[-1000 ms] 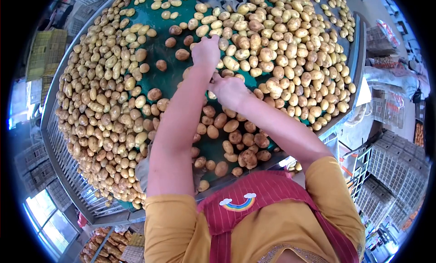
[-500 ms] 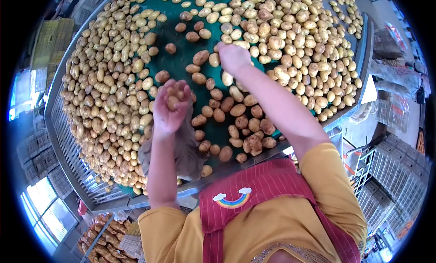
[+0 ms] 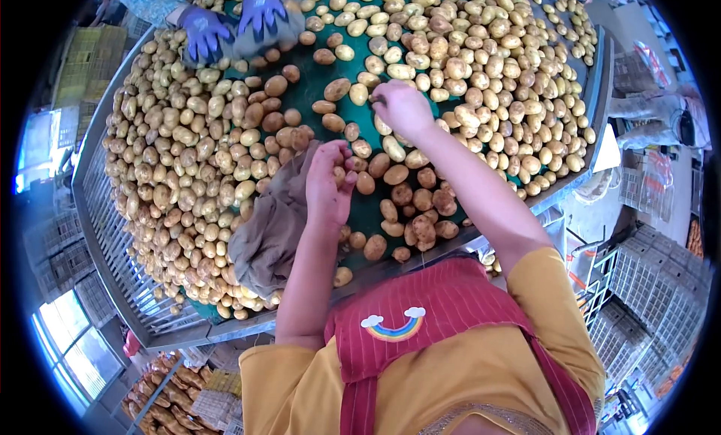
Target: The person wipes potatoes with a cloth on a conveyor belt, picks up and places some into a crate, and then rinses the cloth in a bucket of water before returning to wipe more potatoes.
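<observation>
Potatoes (image 3: 174, 118) heaped at left on green table (image 3: 304, 93); grey cloth (image 3: 266, 236) next; left hand (image 3: 328, 183) just beside it, fingers half curled, grip indeterminable; right hand (image 3: 405, 111) over more potatoes, fingers bent, hold not discernible.

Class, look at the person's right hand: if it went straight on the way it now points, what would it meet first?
The right hand would probably meet one of the pale potatoes just up and to the left of it in the picture; depth is unclear.
</observation>
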`<state>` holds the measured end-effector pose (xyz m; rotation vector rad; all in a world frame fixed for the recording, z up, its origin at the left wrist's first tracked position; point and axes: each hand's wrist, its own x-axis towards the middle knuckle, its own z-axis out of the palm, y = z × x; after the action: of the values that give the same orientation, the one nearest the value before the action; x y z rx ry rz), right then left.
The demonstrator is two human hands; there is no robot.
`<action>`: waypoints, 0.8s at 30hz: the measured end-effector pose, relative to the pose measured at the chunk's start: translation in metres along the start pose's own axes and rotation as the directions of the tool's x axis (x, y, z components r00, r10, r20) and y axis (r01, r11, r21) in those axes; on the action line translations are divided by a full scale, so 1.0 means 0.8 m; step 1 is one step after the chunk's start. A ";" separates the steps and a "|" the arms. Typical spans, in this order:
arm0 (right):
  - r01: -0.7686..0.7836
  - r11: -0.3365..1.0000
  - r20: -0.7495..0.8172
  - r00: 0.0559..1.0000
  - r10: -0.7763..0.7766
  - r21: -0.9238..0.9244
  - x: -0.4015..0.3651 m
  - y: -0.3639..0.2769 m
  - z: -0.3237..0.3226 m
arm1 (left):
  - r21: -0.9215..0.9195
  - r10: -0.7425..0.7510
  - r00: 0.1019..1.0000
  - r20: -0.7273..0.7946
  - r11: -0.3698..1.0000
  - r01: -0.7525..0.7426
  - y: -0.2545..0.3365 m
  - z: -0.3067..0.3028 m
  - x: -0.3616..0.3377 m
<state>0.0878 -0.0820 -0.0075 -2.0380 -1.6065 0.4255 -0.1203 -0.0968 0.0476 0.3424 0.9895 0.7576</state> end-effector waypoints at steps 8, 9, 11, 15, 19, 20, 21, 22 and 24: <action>-0.063 0.995 0.009 0.998 0.062 0.080 0.029 -0.042 0.010 | -0.123 0.104 0.994 0.029 0.987 -0.099 0.000 -0.042 -0.026; -0.053 0.904 -0.013 0.998 0.065 0.425 0.013 -0.048 0.006 | -0.110 0.183 0.983 0.023 0.977 -0.180 0.002 -0.034 -0.026; -0.323 0.336 0.282 0.945 0.164 0.885 -0.028 -0.063 0.007 | 0.014 0.369 0.929 0.010 0.929 -0.369 -0.003 -0.014 -0.022; -0.503 -0.674 0.627 0.775 -0.077 0.540 -0.098 -0.058 0.018 | 0.644 0.528 0.778 0.340 0.473 -0.602 -0.040 0.038 -0.010; -0.318 -0.634 0.463 0.884 0.071 0.705 -0.137 -0.026 -0.035 | 0.714 0.315 0.673 0.669 -0.022 -0.700 -0.080 0.081 -0.025; -0.291 -0.854 0.407 0.907 -0.104 0.430 -0.144 0.000 -0.025 | 0.651 0.258 0.622 0.739 -0.035 -0.758 -0.075 0.093 -0.025; -0.191 -0.858 0.434 0.900 0.040 0.476 -0.151 0.000 -0.040 | 0.600 0.257 0.589 0.766 0.042 -0.799 -0.074 0.105 -0.022; -0.212 -0.808 0.515 0.847 0.128 0.549 -0.159 0.008 -0.058 | 0.545 0.261 0.556 0.789 0.121 -0.830 -0.075 0.118 -0.016; -0.205 -0.833 0.473 0.878 0.076 0.513 -0.188 0.036 -0.091 | 0.506 0.267 0.500 0.824 0.054 -0.861 -0.075 0.143 -0.001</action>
<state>0.1116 -0.2464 0.0265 -0.2660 0.3338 1.5107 0.0016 -0.1309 0.0733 2.0781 0.5453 0.6924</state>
